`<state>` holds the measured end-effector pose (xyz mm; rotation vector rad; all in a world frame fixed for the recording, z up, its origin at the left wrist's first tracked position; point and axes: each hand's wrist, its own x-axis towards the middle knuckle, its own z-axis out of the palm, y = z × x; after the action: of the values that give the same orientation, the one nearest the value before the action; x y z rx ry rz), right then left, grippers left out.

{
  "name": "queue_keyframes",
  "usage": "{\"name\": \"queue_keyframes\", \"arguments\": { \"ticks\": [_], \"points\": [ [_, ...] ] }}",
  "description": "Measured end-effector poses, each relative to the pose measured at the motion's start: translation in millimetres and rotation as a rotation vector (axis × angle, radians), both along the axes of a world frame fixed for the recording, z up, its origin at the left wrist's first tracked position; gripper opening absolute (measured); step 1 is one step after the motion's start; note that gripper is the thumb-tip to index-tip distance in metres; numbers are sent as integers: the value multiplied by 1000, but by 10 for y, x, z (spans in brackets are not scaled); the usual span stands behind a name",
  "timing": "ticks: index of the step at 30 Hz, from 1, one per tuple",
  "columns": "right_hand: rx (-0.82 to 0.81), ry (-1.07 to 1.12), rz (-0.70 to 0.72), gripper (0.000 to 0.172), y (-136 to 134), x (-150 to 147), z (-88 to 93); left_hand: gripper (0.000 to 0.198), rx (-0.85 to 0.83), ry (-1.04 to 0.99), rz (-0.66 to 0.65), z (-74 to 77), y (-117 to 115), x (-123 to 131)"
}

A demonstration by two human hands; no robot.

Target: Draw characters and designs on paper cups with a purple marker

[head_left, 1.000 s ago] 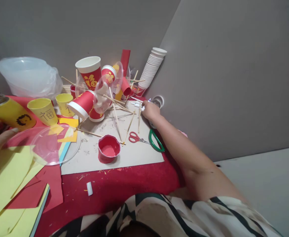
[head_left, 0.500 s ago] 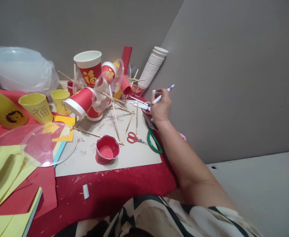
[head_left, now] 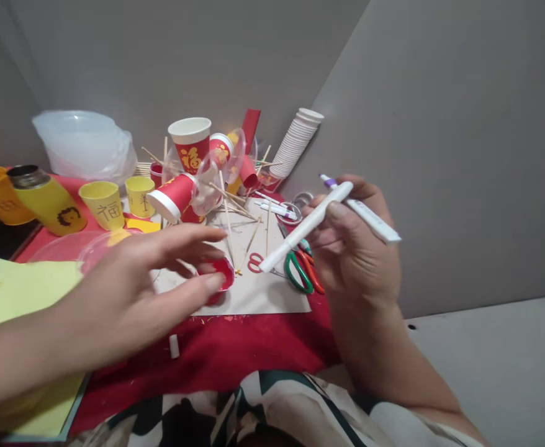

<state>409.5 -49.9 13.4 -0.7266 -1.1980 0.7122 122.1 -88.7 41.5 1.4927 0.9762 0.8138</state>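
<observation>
Between the thumb and fingers of my right hand (head_left: 370,261) is a capped white marker pen (head_left: 291,239), its far end slanting down to the left. A second white pen with a purple band (head_left: 372,219) lies across the same hand. My left hand (head_left: 146,279) is raised over the table, fingers apart and holding nothing. It partly hides a low red cup (head_left: 226,270) with a scalloped rim. More white pens (head_left: 279,210) lie behind my right hand. Red scissors (head_left: 255,262) and green-handled scissors (head_left: 299,273) rest below the pen tip.
A structure of red-and-white paper cups (head_left: 189,146), clear lids and wooden sticks stands at the back. Stacked white cups (head_left: 295,144) lean against the wall. Yellow cups (head_left: 102,205), a yellow bottle (head_left: 58,205) and yellow paper (head_left: 16,285) are at left. A small white piece (head_left: 174,346) lies in front.
My right hand has drawn back from the pens at the back, bringing two pens closer. My left hand has come in from the left edge, away from the clear lid. The view has shifted left.
</observation>
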Motion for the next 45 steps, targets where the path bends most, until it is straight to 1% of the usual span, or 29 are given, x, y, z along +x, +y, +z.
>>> {"name": "queue_keyframes", "arguments": {
  "ticks": [1,2,3,4,6,8,10,12,16,19,21,23,24,27,30,32,34,35,37,39,41,43,45],
  "points": [
    [-1,-16,28,26,-47,-71,16,39,47,10,-63,62,51,183],
    [-5,-28,54,25,-82,-133,22,35,11,-24,-142,101,108,322],
    [-14,-32,80,25,-107,-186,18,36,-45,-55,-219,117,165,418],
    [-29,-30,110,26,-125,-231,6,31,-83,-62,-273,112,215,479],
    [-83,-14,188,29,-144,-301,-34,22,-132,-67,-317,62,279,526],
    [-152,-4,261,33,-150,-348,-85,15,-153,-65,-331,-2,296,522],
    [-185,17,301,35,-149,-374,-137,16,-195,-79,-349,-41,286,506],
    [-178,49,303,35,-149,-384,-180,22,-257,-104,-370,-49,275,491],
    [-155,70,262,35,-170,-386,-222,35,-364,-157,-424,-38,286,468],
    [-173,93,258,33,-191,-400,-217,35,-429,-214,-452,-55,290,458],
    [-167,117,304,31,-191,-410,-202,33,-463,-240,-464,-82,274,448],
    [-143,140,349,28,-174,-413,-182,32,-482,-251,-457,-114,247,430],
    [-133,163,348,27,-159,-409,-172,31,-486,-253,-444,-129,233,416],
    [-115,268,294,27,-104,-376,-145,27,-472,-278,-364,-153,202,366],
    [-117,289,272,40,-62,-325,-136,21,-395,-272,-269,-125,194,317],
    [-116,262,250,49,-50,-301,-141,14,-305,-243,-220,-86,195,293],
    [-99,247,220,53,-49,-299,-153,8,-192,-196,-171,-48,193,281],
    [-86,247,213,52,-51,-306,-163,5,-126,-162,-149,-33,190,280],
    [-54,256,219,43,-65,-336,-190,4,28,-63,-117,-21,180,284],
    [-25,265,245,31,-93,-381,-224,6,210,39,-90,-32,169,292],
    [-12,263,288,24,-138,-433,-262,10,402,119,-67,-67,163,298],
    [-38,254,354,26,-192,-486,-296,13,582,178,-55,-115,161,305],
    [-99,245,411,34,-247,-528,-322,14,719,222,-55,-167,160,316]
  ]
}}
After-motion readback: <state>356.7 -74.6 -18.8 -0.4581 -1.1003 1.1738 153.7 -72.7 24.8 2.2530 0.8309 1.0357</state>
